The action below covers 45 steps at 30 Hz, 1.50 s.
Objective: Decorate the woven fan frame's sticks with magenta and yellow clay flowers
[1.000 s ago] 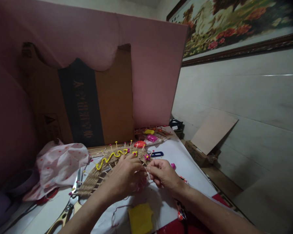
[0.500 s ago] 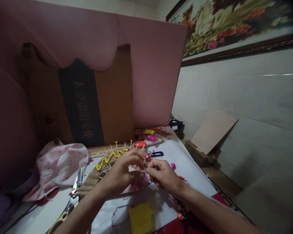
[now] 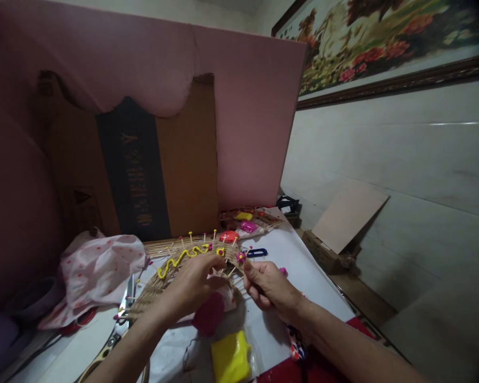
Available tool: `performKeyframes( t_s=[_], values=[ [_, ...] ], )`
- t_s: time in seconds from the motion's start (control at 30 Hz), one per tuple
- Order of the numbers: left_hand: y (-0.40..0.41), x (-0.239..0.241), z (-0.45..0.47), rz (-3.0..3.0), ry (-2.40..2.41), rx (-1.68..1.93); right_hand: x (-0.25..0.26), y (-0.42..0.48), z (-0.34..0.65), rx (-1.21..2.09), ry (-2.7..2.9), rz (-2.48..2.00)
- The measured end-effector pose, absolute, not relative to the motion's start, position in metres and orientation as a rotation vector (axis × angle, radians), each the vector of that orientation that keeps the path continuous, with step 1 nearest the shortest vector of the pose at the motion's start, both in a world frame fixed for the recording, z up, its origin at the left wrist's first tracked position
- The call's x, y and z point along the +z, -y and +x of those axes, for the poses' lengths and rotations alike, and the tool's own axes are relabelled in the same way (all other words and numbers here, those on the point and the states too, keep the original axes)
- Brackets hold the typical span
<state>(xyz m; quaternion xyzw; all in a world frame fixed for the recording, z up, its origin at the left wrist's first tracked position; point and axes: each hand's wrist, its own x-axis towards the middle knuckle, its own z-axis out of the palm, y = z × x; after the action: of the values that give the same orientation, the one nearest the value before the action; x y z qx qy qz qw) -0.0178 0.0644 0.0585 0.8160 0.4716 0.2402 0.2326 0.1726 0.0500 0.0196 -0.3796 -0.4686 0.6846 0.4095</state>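
A curved woven straw piece (image 3: 159, 284) lies on the white sheet (image 3: 287, 255), studded with pins and a yellow wavy strip (image 3: 179, 259). My left hand (image 3: 191, 284) rests on it with fingers bent, gripping its inner edge. My right hand (image 3: 265, 284) pinches the right end of the straw piece near a small pink flower (image 3: 240, 257). A dark pink lump (image 3: 208, 314) sits under my left wrist and a yellow clay block (image 3: 230, 355) lies nearer me.
A pink board (image 3: 247, 106) and a brown carton (image 3: 159, 165) stand behind. Spotted cloth (image 3: 99, 266) lies left, scissors (image 3: 112, 340) at front left. Red, pink and yellow clay pieces (image 3: 239, 227) and a blue clip (image 3: 257, 252) lie further back.
My left hand lifted off the sheet and moved up onto the straw piece, uncovering the dark pink lump. My right hand shifted slightly toward the straw piece's end.
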Motion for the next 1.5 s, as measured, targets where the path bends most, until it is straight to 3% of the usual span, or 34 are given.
performKeyframes(
  t_s=[0.23, 0.97, 1.33, 1.5],
  values=[
    [-0.064, 0.061, -0.01, 2.239, -1.344, 0.769, 0.025, -0.046, 0.171, 1.813, 1.085, -0.723],
    [-0.046, 0.062, 0.005, 2.026, -1.137, 0.988, 0.024, -0.048, 0.171, 1.884, 1.007, -0.646],
    [-0.026, 0.053, 0.029, 1.845, -1.14, 1.226, 0.023, -0.035, 0.165, 1.823, 0.9, -0.746],
    [-0.05, 0.074, 0.004, 1.606, -1.168, 1.36, 0.022, -0.038, 0.165, 1.643, 1.031, -0.779]
  ],
)
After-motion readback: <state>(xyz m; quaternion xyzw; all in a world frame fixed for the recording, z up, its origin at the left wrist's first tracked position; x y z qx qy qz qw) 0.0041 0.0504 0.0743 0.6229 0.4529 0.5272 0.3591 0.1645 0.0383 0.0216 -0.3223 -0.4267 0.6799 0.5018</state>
